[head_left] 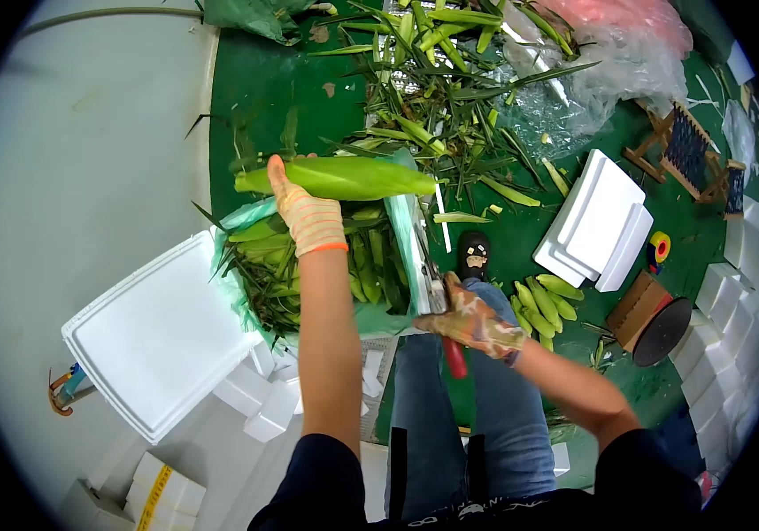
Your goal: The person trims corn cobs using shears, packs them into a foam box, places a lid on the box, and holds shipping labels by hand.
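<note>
My left hand [302,205], in a pale striped glove with an orange cuff, is closed around an ear of corn in its green husk [362,179]. The ear lies level above the far side of a foam box lined with green plastic [231,232]. Inside the box are many husked-on corn ears [366,274] and loose leaves. My right hand [477,323], in a camouflage-patterned glove, grips a red-handled metal tool [454,357] beside the box's right edge. Its metal part points away from me and is partly hidden, so its exact kind is unclear.
A white foam lid [162,332] leans at the left. Cut leaves and husks [423,124] litter the green floor ahead. To the right are several corn ears [543,305], foam lids [596,221], a tape roll [659,246], a folding stool [685,150] and stacked foam boxes [720,310].
</note>
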A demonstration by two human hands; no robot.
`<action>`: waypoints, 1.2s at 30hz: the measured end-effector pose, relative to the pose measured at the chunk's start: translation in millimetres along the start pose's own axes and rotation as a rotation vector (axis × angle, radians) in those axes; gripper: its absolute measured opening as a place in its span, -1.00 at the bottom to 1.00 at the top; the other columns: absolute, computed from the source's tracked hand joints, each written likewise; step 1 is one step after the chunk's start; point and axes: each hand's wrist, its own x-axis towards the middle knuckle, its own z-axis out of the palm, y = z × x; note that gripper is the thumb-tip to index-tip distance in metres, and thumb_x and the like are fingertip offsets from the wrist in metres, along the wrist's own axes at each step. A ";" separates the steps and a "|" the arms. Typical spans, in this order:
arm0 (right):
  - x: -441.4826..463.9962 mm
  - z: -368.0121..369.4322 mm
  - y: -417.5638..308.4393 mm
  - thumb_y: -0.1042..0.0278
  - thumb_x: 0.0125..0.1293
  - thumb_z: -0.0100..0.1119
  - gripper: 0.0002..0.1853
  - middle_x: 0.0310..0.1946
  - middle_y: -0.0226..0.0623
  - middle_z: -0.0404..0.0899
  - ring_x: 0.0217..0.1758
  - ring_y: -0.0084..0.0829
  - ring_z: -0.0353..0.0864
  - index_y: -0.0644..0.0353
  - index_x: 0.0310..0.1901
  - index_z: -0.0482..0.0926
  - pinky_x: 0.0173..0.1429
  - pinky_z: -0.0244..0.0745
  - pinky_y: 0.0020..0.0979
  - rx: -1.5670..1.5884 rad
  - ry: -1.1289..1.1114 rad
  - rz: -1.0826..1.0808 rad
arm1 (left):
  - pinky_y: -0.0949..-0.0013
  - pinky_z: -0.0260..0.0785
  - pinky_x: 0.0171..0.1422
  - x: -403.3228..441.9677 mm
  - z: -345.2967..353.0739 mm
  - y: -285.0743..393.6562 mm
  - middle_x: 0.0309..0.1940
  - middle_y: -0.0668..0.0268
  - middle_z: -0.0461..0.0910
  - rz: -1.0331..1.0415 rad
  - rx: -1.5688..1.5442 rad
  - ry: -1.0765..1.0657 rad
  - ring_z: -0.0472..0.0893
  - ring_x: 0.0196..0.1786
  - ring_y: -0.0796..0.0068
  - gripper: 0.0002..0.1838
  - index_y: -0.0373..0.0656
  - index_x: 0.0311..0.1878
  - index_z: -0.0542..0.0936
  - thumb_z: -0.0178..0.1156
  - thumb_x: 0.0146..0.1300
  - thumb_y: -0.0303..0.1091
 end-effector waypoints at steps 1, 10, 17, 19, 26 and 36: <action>4.7 5.7 -5.5 -0.02 -0.06 0.41 -0.18 -0.08 -0.05 0.52 0.03 -0.26 0.50 0.31 0.14 0.25 0.12 0.40 -0.35 0.000 0.001 0.002 | 0.19 0.32 -0.01 -5.3 1.3 -5.1 -0.27 0.29 0.43 -0.003 -0.066 0.068 0.42 -0.19 0.31 -0.61 -0.12 -0.11 0.41 0.18 0.21 -0.02; 39.3 -31.0 -29.4 0.24 -0.18 0.50 -0.41 -0.32 -0.25 0.50 -0.32 -0.48 0.44 0.33 -0.16 0.37 -0.24 0.46 -0.45 0.212 0.219 -0.235 | 0.28 0.39 0.01 -56.7 -2.9 -31.7 -0.10 0.30 0.42 0.127 0.064 0.090 0.44 -0.12 0.37 -0.61 -0.03 0.09 0.35 0.08 0.29 -0.07; 47.5 -55.1 4.7 0.18 -0.12 0.36 -0.43 -0.41 -0.15 0.52 -0.36 -0.36 0.51 0.33 -0.10 0.40 -0.30 0.44 -0.37 -0.422 0.379 -0.261 | 0.11 0.35 0.09 9.6 -18.1 -5.9 -0.10 0.26 0.49 -0.158 0.045 0.084 0.47 -0.08 0.25 -0.63 -0.04 -0.06 0.43 0.16 0.17 -0.05; 32.1 -69.1 7.4 0.19 -0.07 0.26 -0.55 -0.43 -0.21 0.52 -0.42 -0.37 0.48 0.31 -0.18 0.42 -0.30 0.44 -0.37 -0.316 0.315 -0.058 | 0.06 0.36 0.08 31.8 -21.9 14.2 -0.15 0.21 0.51 -0.208 0.008 -0.064 0.49 -0.09 0.22 -0.67 -0.10 -0.12 0.44 0.20 0.14 -0.12; 26.4 -49.9 -52.0 0.02 -0.13 0.43 -0.21 -0.27 0.00 0.56 -0.23 -0.10 0.60 0.34 0.00 0.20 -0.11 0.53 -0.28 -0.372 0.533 -0.383 | -0.04 0.44 0.01 -14.3 1.9 -3.6 -0.25 0.15 0.50 -0.055 0.085 -0.256 0.52 -0.15 0.09 -0.66 -0.04 -0.05 0.46 0.24 0.17 -0.13; 23.1 -51.8 -72.6 0.37 -0.16 0.37 -0.42 -0.31 -0.21 0.54 -0.27 -0.38 0.55 0.27 -0.04 0.39 -0.17 0.48 -0.34 -0.133 0.328 -0.686 | 0.32 0.44 -0.01 -5.1 -32.3 -13.4 -0.13 0.24 0.50 -0.793 -1.108 -0.500 0.50 -0.05 0.34 -0.57 -0.17 -0.05 0.46 0.32 0.06 -0.20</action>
